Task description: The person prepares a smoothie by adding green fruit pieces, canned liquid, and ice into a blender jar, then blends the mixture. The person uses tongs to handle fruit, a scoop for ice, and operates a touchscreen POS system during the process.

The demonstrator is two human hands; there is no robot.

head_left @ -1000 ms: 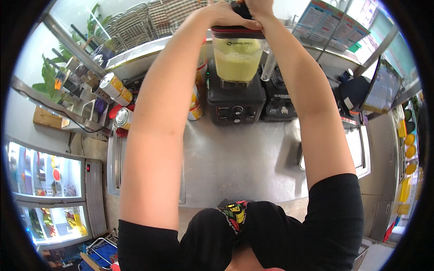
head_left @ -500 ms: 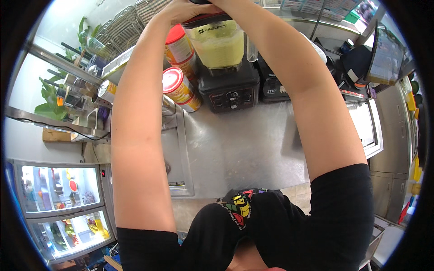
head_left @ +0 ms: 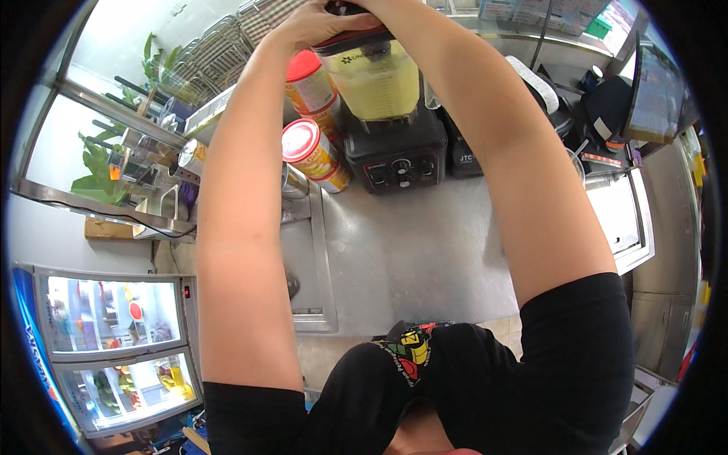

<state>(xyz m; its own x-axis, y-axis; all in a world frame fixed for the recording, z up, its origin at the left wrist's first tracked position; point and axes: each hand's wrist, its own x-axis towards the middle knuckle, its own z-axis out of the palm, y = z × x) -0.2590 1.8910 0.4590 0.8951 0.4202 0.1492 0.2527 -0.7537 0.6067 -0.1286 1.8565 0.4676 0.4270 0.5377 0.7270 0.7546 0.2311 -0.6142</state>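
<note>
At the top edge, my left hand (head_left: 312, 24) grips the dark lid (head_left: 350, 34) of a blender jug, its thumb lying across the lid's top. Only the wrist end of my right hand (head_left: 371, 4) shows beside it; its fingers are cut off by the picture's edge. The clear blender jug (head_left: 379, 83) holds a pale yellow-green liquid with a frothy upper layer. It sits upright on a black blender base (head_left: 396, 152) with a knob and switches on its front.
Red-lidded cans (head_left: 303, 140) stand left of the blender, and a second black base (head_left: 464, 155) stands right. All rest on a steel counter (head_left: 409, 250) with a sink (head_left: 307, 258) at the left. A screen (head_left: 658, 91) is far right; a lit glass-door fridge (head_left: 114, 318) stands lower left.
The whole view has shifted slightly, so the blender and counter sit a little further right and lower. More of my left hand and its thumb on the lid now shows.
</note>
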